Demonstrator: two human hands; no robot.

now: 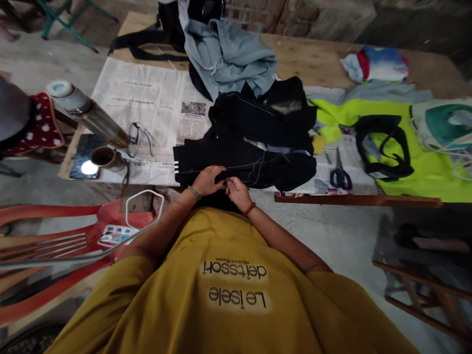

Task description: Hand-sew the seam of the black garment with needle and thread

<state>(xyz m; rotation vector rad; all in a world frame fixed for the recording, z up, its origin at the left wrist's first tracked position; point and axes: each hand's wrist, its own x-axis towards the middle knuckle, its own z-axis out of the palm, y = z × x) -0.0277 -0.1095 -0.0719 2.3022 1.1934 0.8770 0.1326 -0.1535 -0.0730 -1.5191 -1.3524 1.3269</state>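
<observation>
A black garment with pale stitching lines and short white stripes at its left end lies bunched on the newspaper-covered table. My left hand, a green beaded bracelet at its wrist, rests on the near edge with the fingers closed on the cloth. Close beside it, my right hand pinches at the same edge; a red bracelet circles that wrist. The fingertips of both hands nearly meet. Anything small between them is too fine to make out.
Glasses, a steel flask, a brown cup and a phone stand or lie left. Scissors, a black strap, neon-yellow cloth and an iron are right. Grey clothing lies behind.
</observation>
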